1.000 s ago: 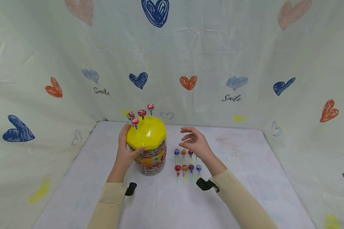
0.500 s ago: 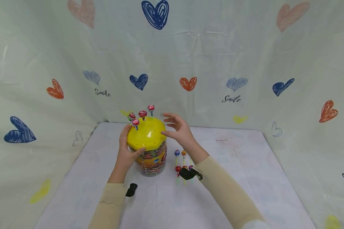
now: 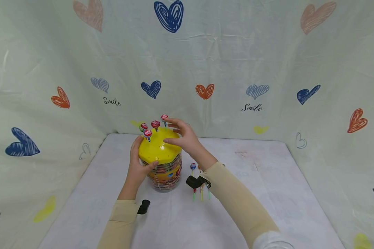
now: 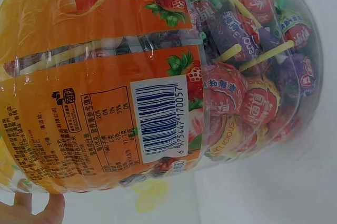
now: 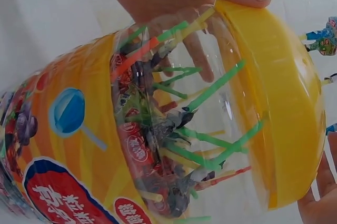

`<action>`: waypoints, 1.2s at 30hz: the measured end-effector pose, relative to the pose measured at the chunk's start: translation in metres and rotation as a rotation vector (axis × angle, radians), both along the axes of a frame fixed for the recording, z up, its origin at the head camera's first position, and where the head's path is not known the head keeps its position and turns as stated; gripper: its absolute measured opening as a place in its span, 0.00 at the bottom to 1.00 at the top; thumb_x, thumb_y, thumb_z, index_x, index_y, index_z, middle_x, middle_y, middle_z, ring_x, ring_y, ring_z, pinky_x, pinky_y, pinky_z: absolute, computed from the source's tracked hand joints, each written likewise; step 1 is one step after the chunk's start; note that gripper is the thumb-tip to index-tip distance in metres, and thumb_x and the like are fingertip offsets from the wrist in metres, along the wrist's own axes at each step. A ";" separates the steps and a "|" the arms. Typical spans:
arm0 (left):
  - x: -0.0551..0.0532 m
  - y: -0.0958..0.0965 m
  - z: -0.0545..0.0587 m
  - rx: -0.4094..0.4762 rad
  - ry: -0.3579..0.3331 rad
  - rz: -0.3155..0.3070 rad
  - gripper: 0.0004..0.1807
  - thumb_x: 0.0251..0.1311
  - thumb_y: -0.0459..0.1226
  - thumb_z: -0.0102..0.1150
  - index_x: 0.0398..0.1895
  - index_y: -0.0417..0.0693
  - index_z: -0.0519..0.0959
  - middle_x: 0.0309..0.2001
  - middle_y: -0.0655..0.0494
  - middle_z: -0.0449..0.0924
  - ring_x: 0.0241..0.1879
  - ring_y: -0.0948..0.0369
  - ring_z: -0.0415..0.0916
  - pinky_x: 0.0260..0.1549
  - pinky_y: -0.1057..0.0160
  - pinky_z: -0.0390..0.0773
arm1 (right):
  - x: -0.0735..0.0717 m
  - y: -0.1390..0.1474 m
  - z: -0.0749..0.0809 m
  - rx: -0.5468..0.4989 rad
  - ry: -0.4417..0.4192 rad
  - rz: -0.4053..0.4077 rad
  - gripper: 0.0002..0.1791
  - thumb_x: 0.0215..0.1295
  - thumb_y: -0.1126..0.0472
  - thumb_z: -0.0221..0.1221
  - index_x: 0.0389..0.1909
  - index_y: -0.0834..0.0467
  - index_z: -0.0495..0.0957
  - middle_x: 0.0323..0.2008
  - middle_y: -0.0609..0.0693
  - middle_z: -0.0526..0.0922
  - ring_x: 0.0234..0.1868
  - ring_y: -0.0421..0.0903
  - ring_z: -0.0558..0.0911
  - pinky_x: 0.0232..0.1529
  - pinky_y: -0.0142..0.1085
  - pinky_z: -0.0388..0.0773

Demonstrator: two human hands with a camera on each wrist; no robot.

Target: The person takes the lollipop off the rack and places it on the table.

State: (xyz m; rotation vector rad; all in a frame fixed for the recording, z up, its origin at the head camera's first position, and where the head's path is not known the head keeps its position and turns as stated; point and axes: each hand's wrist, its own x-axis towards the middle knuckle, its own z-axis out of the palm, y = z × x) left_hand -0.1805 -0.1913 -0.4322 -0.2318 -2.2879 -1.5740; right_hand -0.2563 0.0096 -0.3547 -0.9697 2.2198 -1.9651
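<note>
A clear plastic jar of lollipops (image 3: pixel 165 176) stands on the table, topped by a domed yellow lid (image 3: pixel 157 152). My left hand (image 3: pixel 136 171) grips the jar at its lid, thumb on the near side and fingers round the left. Through the clear wall, the right wrist view shows some of its fingers behind the jar. Several lollipops stand upright in the lid, among them a red-wrapped lollipop (image 3: pixel 155 124). My right hand (image 3: pixel 188 138) is over the lid's right side with thumb and fingers spread. Its index fingertip overlaps the rearmost lollipop (image 3: pixel 164 116).
Right of the jar, loose lollipops lie in rows on the white table (image 3: pixel 243 200), including a blue one (image 3: pixel 193 166); my right forearm hides many. A heart-print curtain (image 3: pixel 230 110) hangs behind and at both sides. Each wrist wears a black camera mount (image 3: pixel 197 181).
My right hand has moved left from above the loose lollipops to over the lid and its rearmost lollipop. The left hand and the jar stay where they were.
</note>
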 end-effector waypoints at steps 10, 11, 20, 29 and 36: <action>-0.001 -0.001 -0.002 -0.004 0.006 -0.004 0.52 0.56 0.42 0.69 0.78 0.64 0.46 0.77 0.59 0.37 0.74 0.52 0.39 0.67 0.35 0.46 | -0.002 -0.004 0.006 0.020 0.009 0.001 0.33 0.58 0.65 0.67 0.66 0.51 0.71 0.64 0.43 0.72 0.62 0.43 0.69 0.66 0.43 0.64; -0.001 -0.001 -0.002 -0.003 0.006 -0.003 0.52 0.56 0.42 0.69 0.78 0.65 0.46 0.77 0.60 0.37 0.74 0.53 0.39 0.67 0.36 0.46 | -0.002 -0.004 0.007 0.019 0.010 -0.002 0.33 0.58 0.65 0.67 0.66 0.52 0.71 0.63 0.43 0.72 0.62 0.43 0.69 0.66 0.43 0.65; -0.001 -0.002 -0.002 0.008 0.016 -0.009 0.52 0.56 0.44 0.69 0.78 0.60 0.47 0.77 0.57 0.38 0.74 0.51 0.39 0.68 0.36 0.45 | 0.003 0.008 0.011 -0.151 0.032 -0.017 0.31 0.59 0.73 0.64 0.65 0.60 0.70 0.63 0.50 0.72 0.61 0.46 0.70 0.66 0.44 0.65; -0.001 0.000 -0.001 0.018 0.007 -0.007 0.53 0.54 0.46 0.71 0.78 0.62 0.47 0.77 0.60 0.38 0.75 0.54 0.39 0.68 0.37 0.45 | 0.013 0.048 -0.003 -0.217 -0.071 -0.024 0.32 0.60 0.74 0.63 0.66 0.58 0.69 0.63 0.52 0.71 0.60 0.51 0.70 0.66 0.52 0.64; -0.001 0.000 -0.001 0.011 0.014 0.004 0.53 0.53 0.44 0.71 0.78 0.59 0.47 0.77 0.59 0.39 0.74 0.53 0.39 0.68 0.36 0.45 | 0.023 0.079 -0.033 -0.213 -0.158 -0.044 0.33 0.59 0.76 0.62 0.66 0.60 0.67 0.63 0.58 0.69 0.58 0.56 0.72 0.60 0.48 0.73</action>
